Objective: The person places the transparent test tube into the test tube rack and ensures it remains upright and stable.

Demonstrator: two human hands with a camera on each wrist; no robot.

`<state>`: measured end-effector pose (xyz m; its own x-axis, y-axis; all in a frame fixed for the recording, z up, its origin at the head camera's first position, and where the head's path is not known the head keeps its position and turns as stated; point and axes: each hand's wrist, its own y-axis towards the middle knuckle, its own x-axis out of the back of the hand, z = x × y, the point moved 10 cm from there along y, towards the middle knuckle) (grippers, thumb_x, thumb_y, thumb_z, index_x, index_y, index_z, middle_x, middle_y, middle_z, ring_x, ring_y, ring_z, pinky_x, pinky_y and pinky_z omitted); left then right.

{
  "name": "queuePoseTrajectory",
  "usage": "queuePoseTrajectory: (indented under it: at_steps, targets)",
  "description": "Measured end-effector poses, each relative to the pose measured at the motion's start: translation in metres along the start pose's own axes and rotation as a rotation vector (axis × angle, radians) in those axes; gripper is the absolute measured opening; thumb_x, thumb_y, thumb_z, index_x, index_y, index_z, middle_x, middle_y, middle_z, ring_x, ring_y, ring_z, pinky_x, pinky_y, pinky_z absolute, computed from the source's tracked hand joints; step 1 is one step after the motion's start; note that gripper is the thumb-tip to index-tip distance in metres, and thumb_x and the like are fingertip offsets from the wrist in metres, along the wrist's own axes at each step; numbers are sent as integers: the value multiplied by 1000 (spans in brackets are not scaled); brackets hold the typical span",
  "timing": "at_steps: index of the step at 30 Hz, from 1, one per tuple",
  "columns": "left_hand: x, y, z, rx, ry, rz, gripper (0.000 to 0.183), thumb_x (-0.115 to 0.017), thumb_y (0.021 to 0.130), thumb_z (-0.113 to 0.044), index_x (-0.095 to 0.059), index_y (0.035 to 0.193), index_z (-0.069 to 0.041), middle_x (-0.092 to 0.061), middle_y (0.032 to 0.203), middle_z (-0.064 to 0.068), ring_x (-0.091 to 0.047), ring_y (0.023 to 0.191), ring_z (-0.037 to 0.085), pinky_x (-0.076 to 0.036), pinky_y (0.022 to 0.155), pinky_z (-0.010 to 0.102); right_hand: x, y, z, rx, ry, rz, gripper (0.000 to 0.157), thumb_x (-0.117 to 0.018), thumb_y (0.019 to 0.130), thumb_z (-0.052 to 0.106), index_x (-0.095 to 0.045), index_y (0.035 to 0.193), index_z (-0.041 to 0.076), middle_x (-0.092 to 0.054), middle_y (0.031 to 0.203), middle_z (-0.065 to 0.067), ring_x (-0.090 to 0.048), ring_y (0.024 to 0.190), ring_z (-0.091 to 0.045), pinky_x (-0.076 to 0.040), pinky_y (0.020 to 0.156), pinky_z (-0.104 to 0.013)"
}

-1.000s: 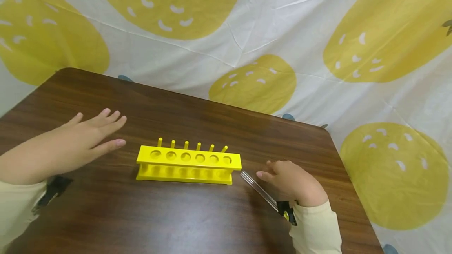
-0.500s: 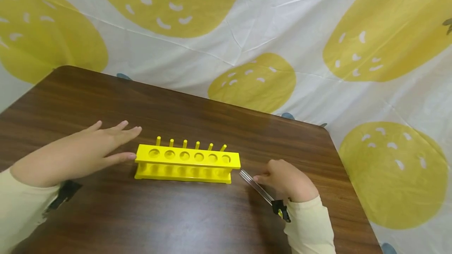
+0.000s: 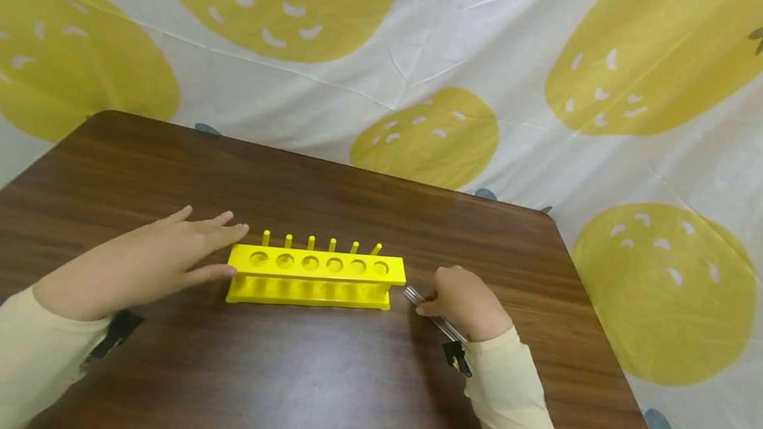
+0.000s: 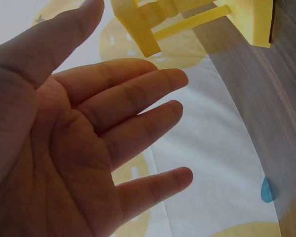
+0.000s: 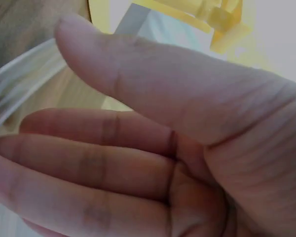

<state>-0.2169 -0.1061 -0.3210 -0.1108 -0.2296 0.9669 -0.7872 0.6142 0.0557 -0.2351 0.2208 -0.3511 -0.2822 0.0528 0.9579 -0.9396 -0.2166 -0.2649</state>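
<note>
A yellow test tube rack point(image 3: 318, 275) with a row of round holes and upright pegs stands mid-table. My left hand point(image 3: 157, 260) is at its left end, fingers spread and palm bare in the left wrist view. The left thumb tip overlaps the rack's edge; contact is unclear. To the right of the rack lies a slender clear tube point(image 3: 412, 294), slanting toward me and partly hidden by my right hand point(image 3: 467, 303). In the right wrist view the clear tube point(image 5: 24, 81) passes between thumb and fingertips, with a gap still showing between them.
The dark wood-grain table point(image 3: 286, 376) runs back to a white curtain point(image 3: 417, 32) printed with yellow fruit. A black strap point(image 3: 457, 356) with a small device sits at my right wrist, and another black one point(image 3: 119, 333) at my left.
My left hand has moved right and slightly down to the rack's left end. My right hand has shifted left over the clear tube, covering more of it. The rack stays put.
</note>
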Motion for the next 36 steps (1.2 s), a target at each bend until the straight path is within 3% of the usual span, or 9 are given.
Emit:
queuePoseTrajectory:
  at_steps: [11, 16, 21, 26, 31, 36]
  targets:
    - [3, 3, -10, -60, 17, -37, 57, -72, 98, -33, -60, 141, 3, -60, 143, 17, -50, 138, 40, -28, 111, 76, -1, 7, 16, 47, -124, -117, 38, -92, 78, 19, -59, 59, 11, -52, 55, 2, -46, 53, -15, -46, 53, -32]
    - [4, 4, -19, -122, 15, -73, 53, -73, 97, -29, -62, 139, 3, -62, 142, 15, -55, 134, 36, -33, 110, 73, 2, 5, 26, 92, -204, -203, 31, -93, 75, 16, -65, 64, 8, -62, 61, -2, -60, 55, -21, -56, 55, -39]
    - [4, 7, -26, -180, 37, -130, 50, -77, 94, -22, -65, 133, 5, -67, 133, 18, -68, 118, 34, -41, 107, 70, 6, 3, 32, 101, -273, -277, 24, -95, 71, 13, -72, 72, 3, -70, 67, -9, -67, 58, -28, -60, 54, -42]
    - [-1, 10, -27, -154, 44, -132, 50, -78, 93, -21, -64, 133, 7, -68, 129, 23, -69, 114, 37, -43, 106, 68, 4, 4, 29, 104, -275, -254, 23, -92, 74, 12, -71, 72, 4, -69, 68, -9, -66, 59, -27, -59, 55, -43]
    - [-4, 11, -25, -108, 45, -118, 52, -78, 93, -22, -63, 134, 6, -67, 130, 25, -65, 120, 41, -43, 107, 66, 3, 5, 15, 68, -169, -167, 31, -89, 80, 14, -63, 64, 11, -60, 63, 0, -57, 57, -19, -54, 55, -37]
    - [-6, 12, -23, -69, 46, -111, 52, -78, 93, -23, -63, 134, 4, -66, 131, 26, -65, 119, 44, -47, 101, 67, 15, 3, 4, 30, -97, -160, 30, -87, 84, 17, -63, 65, 14, -59, 64, 4, -54, 57, -16, -50, 55, -34]
